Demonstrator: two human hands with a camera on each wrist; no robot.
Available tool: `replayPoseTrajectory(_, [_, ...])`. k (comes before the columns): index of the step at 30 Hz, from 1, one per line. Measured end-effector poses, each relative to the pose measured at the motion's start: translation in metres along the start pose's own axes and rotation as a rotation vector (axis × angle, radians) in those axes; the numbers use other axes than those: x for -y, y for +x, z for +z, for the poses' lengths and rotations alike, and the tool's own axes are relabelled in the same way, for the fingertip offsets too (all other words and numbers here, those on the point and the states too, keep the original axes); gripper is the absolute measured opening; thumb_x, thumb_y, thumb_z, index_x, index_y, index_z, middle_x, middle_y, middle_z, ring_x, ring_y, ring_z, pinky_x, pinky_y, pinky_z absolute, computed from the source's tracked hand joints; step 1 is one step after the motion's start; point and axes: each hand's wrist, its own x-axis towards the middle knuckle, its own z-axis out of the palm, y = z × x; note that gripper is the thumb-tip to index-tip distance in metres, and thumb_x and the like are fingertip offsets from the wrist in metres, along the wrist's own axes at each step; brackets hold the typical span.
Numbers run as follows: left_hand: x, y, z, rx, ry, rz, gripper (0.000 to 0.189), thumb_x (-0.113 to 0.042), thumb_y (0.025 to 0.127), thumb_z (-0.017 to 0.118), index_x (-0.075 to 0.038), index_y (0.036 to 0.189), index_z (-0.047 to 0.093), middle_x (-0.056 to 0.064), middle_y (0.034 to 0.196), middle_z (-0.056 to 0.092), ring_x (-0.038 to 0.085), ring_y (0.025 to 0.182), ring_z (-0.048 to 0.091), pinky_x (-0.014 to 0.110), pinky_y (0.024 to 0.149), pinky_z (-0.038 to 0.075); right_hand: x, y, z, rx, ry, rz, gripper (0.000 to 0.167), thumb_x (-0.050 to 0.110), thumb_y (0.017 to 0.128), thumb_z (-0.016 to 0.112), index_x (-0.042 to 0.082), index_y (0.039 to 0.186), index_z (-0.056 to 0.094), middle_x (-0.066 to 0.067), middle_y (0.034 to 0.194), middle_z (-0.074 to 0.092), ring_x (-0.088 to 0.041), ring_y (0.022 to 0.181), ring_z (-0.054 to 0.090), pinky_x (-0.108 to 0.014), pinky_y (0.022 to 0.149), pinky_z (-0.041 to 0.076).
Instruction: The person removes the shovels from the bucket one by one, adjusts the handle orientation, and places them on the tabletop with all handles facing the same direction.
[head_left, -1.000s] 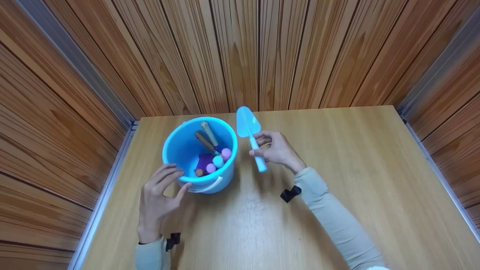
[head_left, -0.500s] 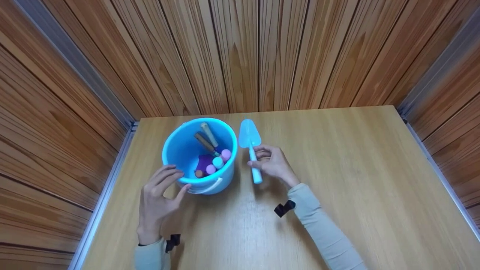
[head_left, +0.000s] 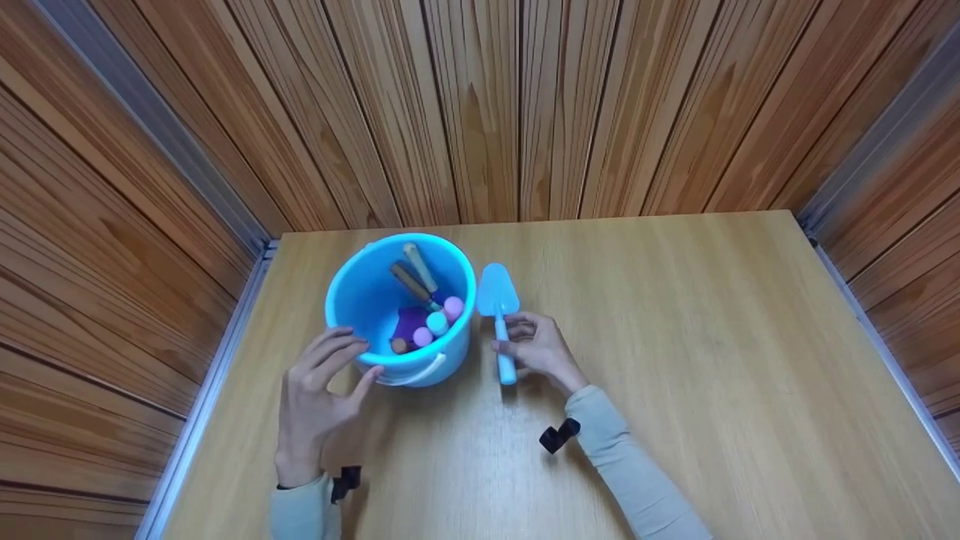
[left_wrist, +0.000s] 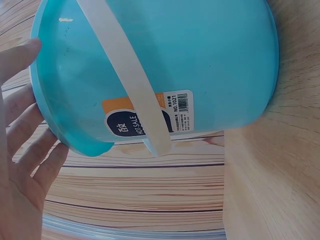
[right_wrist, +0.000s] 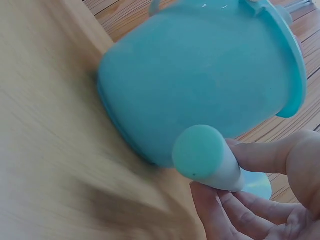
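A light-blue bucket (head_left: 454, 354) stands upright on the wooden table. At its near-left rim, my left hand (head_left: 319, 390) holds on with fingertips and thumb; the left wrist view has these fingers (left_wrist: 47, 165) along the rim's edge. My right hand (head_left: 536, 345) pinches a light-blue toy trowel (head_left: 496, 291) by its handle, just right of the bucket. The trowel's blade points away from me. In the right wrist view, the handle's round end (right_wrist: 198, 152) faces the camera between thumb and fingers. Inside the bucket lie two wooden-handled tools (head_left: 411, 283), whose lower ends are hidden.
Also in the bucket are a purple piece (head_left: 409, 322) and several pink, turquoise and brown round ends (head_left: 436, 323). A white bail handle (left_wrist: 135, 85) hangs down the bucket's side, across a label. Wood-plank walls (head_left: 555, 112) enclose the table (head_left: 712, 337) at the back and sides.
My right hand has brought the trowel toward me and lower, down beside the bucket. My left hand and the bucket have stayed in place.
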Motion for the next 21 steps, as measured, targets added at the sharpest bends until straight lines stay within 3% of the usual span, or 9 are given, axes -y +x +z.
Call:
replayPoseTrajectory(6, [0.001,0.0,0.0,-0.002,0.019,0.014,0.046,-0.017,0.073,0.099,-0.013,0.116,0.083,0.001,0.116,0.081,0.025,0.123,0.072,0.026,0.112,0.049,-0.011,0.0,0.004,-0.007,-0.006,0.035,0.045,0.013,0.091,0.085,0.008,0.133,0.067,-0.013,0.114,0.076,-0.026,0.093,0.078,-0.041,0.073,0.066])
replayPoseTrajectory(15, [0.001,0.001,0.0,0.001,0.019,0.011,0.045,-0.018,0.074,0.098,-0.012,0.116,0.083,0.005,0.116,0.081,0.025,0.124,0.072,0.026,0.114,0.048,-0.023,0.003,0.009,-0.035,-0.027,0.078,0.047,0.019,0.09,0.088,0.004,0.13,0.067,-0.014,0.113,0.075,-0.025,0.097,0.075,-0.037,0.076,0.066])
replayPoseTrajectory(21, [0.002,0.001,0.0,-0.002,0.014,0.017,0.045,-0.017,0.074,0.098,-0.012,0.116,0.082,0.005,0.116,0.081,0.026,0.125,0.071,0.027,0.115,0.047,-0.026,0.006,0.009,-0.003,-0.029,0.096,0.042,0.02,0.093,0.085,0.003,0.128,0.067,-0.014,0.109,0.076,-0.024,0.093,0.077,-0.037,0.078,0.066])
